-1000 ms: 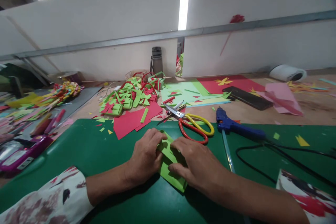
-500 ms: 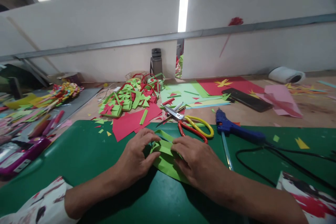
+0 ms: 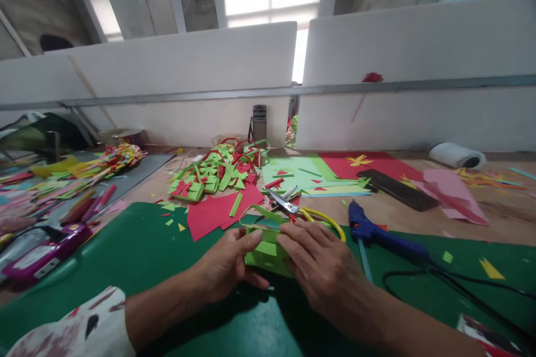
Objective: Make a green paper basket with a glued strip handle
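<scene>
My left hand (image 3: 226, 265) and my right hand (image 3: 324, 273) both grip a small light-green paper basket (image 3: 264, 251) with a thin looped handle, held just above the green cutting mat (image 3: 138, 245). The left hand's fingers curl round its left side and the right hand's fingers press on its right side and top. Scissors with yellow and red handles (image 3: 305, 213) lie just behind the basket. A blue glue gun (image 3: 379, 231) lies to the right of my right hand.
A pile of green and red paper baskets (image 3: 218, 170) sits behind red sheets (image 3: 218, 209). A dark phone (image 3: 397, 188), pink paper (image 3: 454, 192), a white tape roll (image 3: 456, 154) and a bottle (image 3: 259, 121) stand further back. Markers (image 3: 84, 206) lie left. The gun's black cord (image 3: 460, 290) crosses the mat.
The green paper was pressed flat on the mat; now both hands have raised it into a standing basket shape. The view has tilted upward.
</scene>
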Demonstrator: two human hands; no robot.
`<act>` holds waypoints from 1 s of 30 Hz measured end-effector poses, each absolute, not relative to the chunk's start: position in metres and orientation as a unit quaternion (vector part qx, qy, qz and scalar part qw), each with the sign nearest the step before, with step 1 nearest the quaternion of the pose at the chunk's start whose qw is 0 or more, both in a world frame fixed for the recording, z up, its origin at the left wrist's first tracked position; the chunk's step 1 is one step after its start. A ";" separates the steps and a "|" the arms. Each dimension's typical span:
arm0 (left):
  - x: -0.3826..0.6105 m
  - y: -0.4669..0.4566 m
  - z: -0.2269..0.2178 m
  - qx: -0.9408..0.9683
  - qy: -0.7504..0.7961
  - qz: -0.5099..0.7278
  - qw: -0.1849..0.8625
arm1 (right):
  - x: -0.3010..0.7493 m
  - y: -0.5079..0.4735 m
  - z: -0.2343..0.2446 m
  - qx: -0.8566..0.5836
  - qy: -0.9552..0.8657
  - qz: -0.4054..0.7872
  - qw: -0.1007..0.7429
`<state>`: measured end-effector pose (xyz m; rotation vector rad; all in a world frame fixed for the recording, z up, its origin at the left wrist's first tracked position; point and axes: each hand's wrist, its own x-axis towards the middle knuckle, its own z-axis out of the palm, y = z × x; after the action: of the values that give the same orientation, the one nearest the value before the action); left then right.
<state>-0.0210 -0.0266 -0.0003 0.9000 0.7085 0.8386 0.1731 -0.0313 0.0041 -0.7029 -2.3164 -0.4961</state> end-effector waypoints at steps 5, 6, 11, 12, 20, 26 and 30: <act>-0.015 -0.028 0.001 0.359 0.339 0.420 0.761 | 0.172 -0.030 0.003 -0.257 -0.882 -0.210 0.334; -0.014 -0.028 0.001 0.355 0.340 0.431 0.756 | 0.172 -0.030 0.002 -0.255 -0.882 -0.211 0.336; -0.007 -0.029 0.005 0.376 0.328 0.462 0.733 | 0.172 -0.030 0.003 -0.259 -0.876 -0.216 0.344; -0.006 -0.030 0.005 0.380 0.328 0.466 0.729 | 0.173 -0.030 0.003 -0.263 -0.875 -0.218 0.343; 0.006 -0.025 0.011 0.420 0.350 0.467 0.695 | 0.177 -0.032 0.008 -0.267 -0.875 -0.235 0.329; -0.005 -0.015 0.016 0.323 0.360 0.477 0.734 | 0.196 -0.027 0.031 -0.299 -0.837 -0.127 0.440; -0.014 -0.010 0.015 0.278 0.346 0.463 0.767 | 0.205 -0.021 0.038 -0.355 -0.769 -0.010 0.531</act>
<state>-0.0137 -0.0099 0.0147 0.6035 0.7521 1.0055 0.2054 -0.0207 0.0376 -0.8474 -1.8352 -0.0242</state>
